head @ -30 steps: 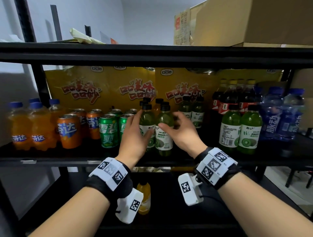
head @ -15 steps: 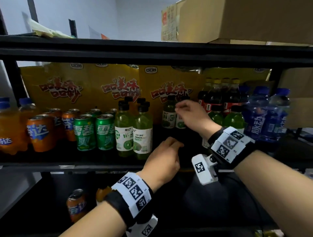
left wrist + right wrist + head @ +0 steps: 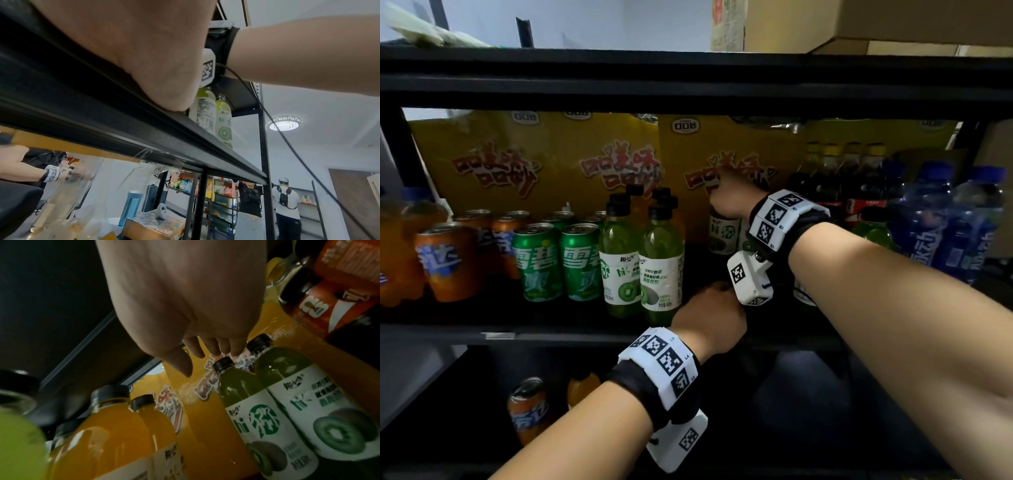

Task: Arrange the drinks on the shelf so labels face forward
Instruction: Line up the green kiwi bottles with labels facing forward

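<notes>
In the head view, two green kiwi bottles (image 3: 642,263) stood at the centre front of the shelf (image 3: 571,337), labels forward and touching each other, with black-capped orange juice bottles (image 3: 635,202) packed close behind them. Left of these stood two green cans (image 3: 558,262) in the front row, then orange cans (image 3: 445,260) toward the left edge of the frame; how many cans sat behind I could not count. Behind the right wrist stood two more kiwi bottles (image 3: 287,405), side by side and touching, kiwi pictures facing the right wrist camera. The right hand (image 3: 729,197) reached deep toward the back, hovering over their black caps; its fingers (image 3: 197,348) hung loose and slightly spread, gripping nothing, just above the caps. The left hand (image 3: 710,317) rested at the shelf's front lip in the lower centre, fingers curled under; whether it held anything I cannot tell. In the left wrist view, two further kiwi bottles (image 3: 213,116) stood near the shelf's front edge. At the right of the head view stood four dark cola bottles (image 3: 846,185) with yellow caps and two blue bottles (image 3: 952,219). Yellow packs (image 3: 544,161) walled the back. A dark open gap lay on the shelf between the centre pair and the right hand's bottles.
</notes>
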